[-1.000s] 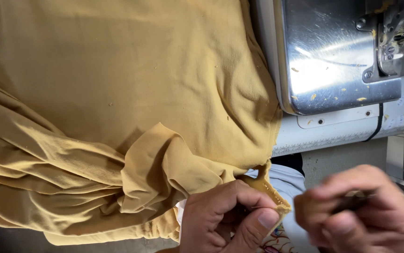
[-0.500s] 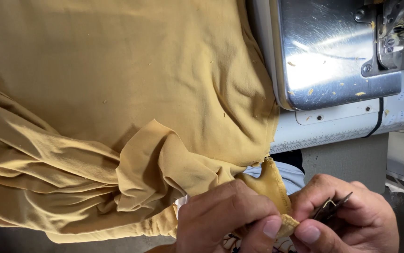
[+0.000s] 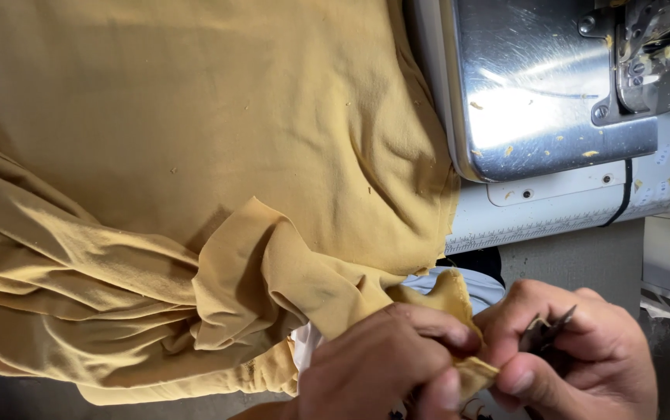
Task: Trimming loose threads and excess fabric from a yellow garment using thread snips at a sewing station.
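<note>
Hands meet at the bottom edge of the frame over a corner of mustard-yellow knit fabric point(image 3: 195, 155), which lies spread across a sewing table. The left hand point(image 3: 385, 365) is closed, pinching the fabric's corner tip point(image 3: 471, 373) between thumb and fingers; the right hand point(image 3: 576, 350) is curled tight around small dark thread snips point(image 3: 545, 333), thumb pressed against the same tip. The corner tapers toward the lower right, its long axis slanting up-left into the bunched folds. With blades this near the pinched cloth and fingertips, a slip could probably nick the fabric or a finger. At upper right sits a polished steel sewing machine bed point(image 3: 537, 85), flecked with lint.
</note>
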